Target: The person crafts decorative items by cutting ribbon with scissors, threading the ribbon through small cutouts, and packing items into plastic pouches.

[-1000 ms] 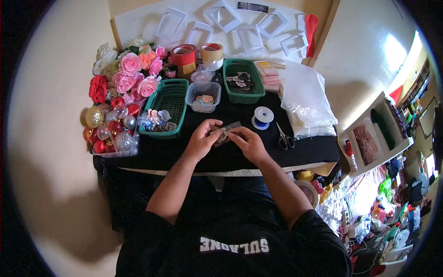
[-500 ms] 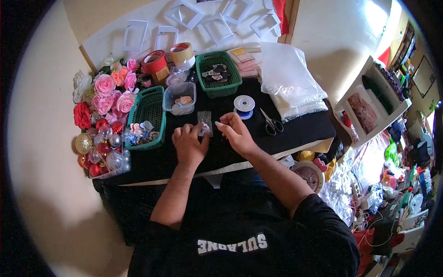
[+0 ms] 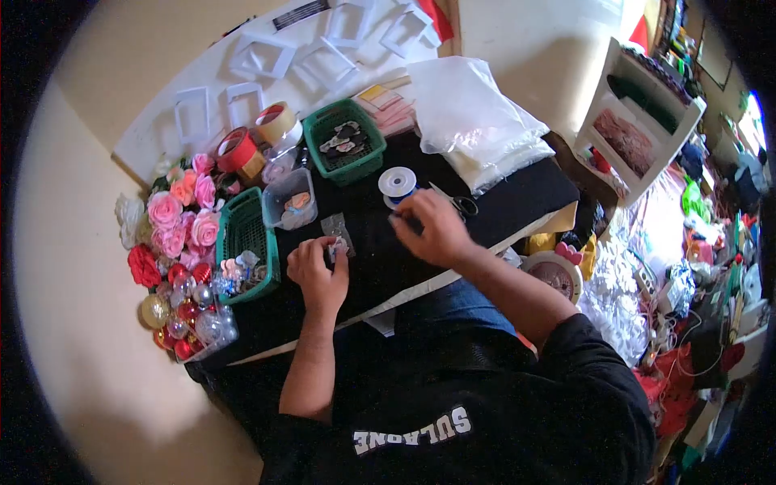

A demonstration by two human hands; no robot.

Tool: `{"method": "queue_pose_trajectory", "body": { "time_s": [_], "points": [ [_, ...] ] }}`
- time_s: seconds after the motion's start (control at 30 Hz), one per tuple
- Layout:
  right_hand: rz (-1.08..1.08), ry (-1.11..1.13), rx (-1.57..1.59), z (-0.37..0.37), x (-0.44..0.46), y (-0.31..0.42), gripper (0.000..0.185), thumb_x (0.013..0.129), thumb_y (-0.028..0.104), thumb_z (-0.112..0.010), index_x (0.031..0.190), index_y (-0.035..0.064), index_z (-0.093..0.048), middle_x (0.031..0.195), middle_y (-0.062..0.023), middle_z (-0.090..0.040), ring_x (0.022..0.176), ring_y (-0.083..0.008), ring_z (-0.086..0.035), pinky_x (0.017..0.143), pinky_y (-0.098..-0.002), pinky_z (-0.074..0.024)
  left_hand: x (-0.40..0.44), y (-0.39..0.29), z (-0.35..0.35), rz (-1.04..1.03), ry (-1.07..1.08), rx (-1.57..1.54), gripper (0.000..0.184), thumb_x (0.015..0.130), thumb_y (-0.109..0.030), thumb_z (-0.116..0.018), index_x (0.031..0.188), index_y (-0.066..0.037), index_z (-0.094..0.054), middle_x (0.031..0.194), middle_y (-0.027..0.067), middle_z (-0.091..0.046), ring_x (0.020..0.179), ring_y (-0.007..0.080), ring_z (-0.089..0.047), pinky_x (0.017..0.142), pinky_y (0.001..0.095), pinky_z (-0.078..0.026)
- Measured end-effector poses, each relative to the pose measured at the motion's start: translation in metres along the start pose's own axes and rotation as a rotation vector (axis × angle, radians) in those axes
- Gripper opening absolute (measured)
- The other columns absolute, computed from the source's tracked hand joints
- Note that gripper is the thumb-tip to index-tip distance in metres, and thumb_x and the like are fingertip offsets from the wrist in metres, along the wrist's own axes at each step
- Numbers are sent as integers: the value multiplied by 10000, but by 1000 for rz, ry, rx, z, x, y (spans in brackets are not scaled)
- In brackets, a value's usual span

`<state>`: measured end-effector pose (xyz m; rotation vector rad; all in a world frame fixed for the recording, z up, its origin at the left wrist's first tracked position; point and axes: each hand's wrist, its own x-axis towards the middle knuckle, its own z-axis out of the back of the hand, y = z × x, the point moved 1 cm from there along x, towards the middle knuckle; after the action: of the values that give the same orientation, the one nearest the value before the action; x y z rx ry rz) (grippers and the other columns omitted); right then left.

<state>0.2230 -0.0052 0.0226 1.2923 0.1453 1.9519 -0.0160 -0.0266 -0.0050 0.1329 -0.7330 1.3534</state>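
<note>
Mid-frame, the left hand (image 3: 318, 271) pinches a small piece (image 3: 337, 247) at a sachet (image 3: 332, 224); whether bagged cannot be told. The right hand (image 3: 428, 228), loosely spread, seemingly empty, is by the spool (image 3: 397, 181). Other pieces (image 3: 238, 268) lie in the left basket (image 3: 244, 228).

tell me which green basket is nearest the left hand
The green basket with pink and blue pieces, beside the baubles: its rim is near the left hand. The other green basket, with grey and dark pieces, stands farther back.
</note>
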Motion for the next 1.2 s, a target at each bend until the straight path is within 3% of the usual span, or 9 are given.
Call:
{"method": "queue_pose_trajectory", "body": {
  "time_s": [0.13, 0.2, 0.27, 0.33, 0.4, 0.5, 0.67, 0.83, 1.2],
  "points": [
    [-288, 101, -445, 50, -12, -35, 252, 827, 246, -638, 1005, 71, -600, 1016, -137, -567, 1015, -320, -555, 877, -435, -437, 9, -39, 12, -178, -63, -217, 152, 819, -150, -689, 951, -116, -622, 900, 40, -590, 937, 242, -549, 881, 440, -355],
    [-392, 204, -457, 60, -23, -49, 314, 819, 285, -631, 1051, 76, -593, 1043, -133, -559, 1026, -321, -552, 918, -427, -419, 15, -64, 6, -127, 182, -527, 162, 827, -134, -694, 955, -64, -625, 800, 78, -613, 772, 211, -610, 744, 384, -473],
    [-415, 218, -298, 63, -34, -55, 331, 806, 294, -634, 1062, 87, -600, 1036, -120, -580, 1036, -313, -555, 923, -423, -413, 23, -101, 6, -55, 486, -573, 214, 867, -144, -666, 1039, -29, -610, 895, 126, -630, 859, 261, -637, 762, 364, -514],
    [-386, 207, -320, 64, -36, -52, 323, 793, 275, -650, 1057, 95, -602, 996, -99, -593, 1003, -288, -567, 892, -409, -423, 28, -119, -16, -379, 355, -354, 255, 894, -195, -637, 1088, -34, -595, 965, 147, -632, 874, 294, -647, 749, 393, -530],
    [-357, 197, -339, 63, -36, -50, 318, 780, 256, -665, 1051, 102, -605, 955, -78, -606, 971, -263, -580, 860, -394, -433, 37, -135, -37, -425, 313, -282, 285, 901, -211, -607, 1134, -51, -572, 1011, 153, -621, 883, 318, -649, 740, 433, -534],
    [-375, 191, -321, 64, -34, -53, 345, 774, 271, -666, 1067, 102, -601, 956, -83, -631, 976, -268, -584, 872, -395, -426, 50, -151, -55, -382, 289, 264, 267, 857, -162, -594, 1111, -87, -565, 944, 113, -609, 859, 285, -654, 707, 418, -535],
    [-449, 215, -300, 62, -36, -56, 353, 821, 312, -630, 1089, 86, -588, 1036, -121, -633, 1072, -286, -565, 924, -414, -403, 59, -159, -83, -346, 286, 388, 293, 888, -163, -543, 1170, -87, -569, 910, 97, -638, 784, 252, -681, 625, 365, -553],
    [-474, 233, -327, 60, -34, -52, 332, 823, 309, -629, 1069, 90, -579, 1036, -112, -636, 1070, -279, -567, 926, -406, -398, 82, -170, -99, -149, 455, 457, 218, 862, -138, -569, 1033, -56, -678, 1013, 136, -636, 845, 304, -688, 719, 401, -562],
    [-446, 196, -348, 60, -36, -50, 330, 815, 311, -632, 1058, 94, -586, 1052, -105, -640, 1066, -268, -567, 920, -398, -396, 68, -155, -68, -262, 452, 280, 159, 879, -146, -576, 903, -44, -696, 1018, 117, -631, 864, 301, -679, 734, 416, -553]
  ]
}}
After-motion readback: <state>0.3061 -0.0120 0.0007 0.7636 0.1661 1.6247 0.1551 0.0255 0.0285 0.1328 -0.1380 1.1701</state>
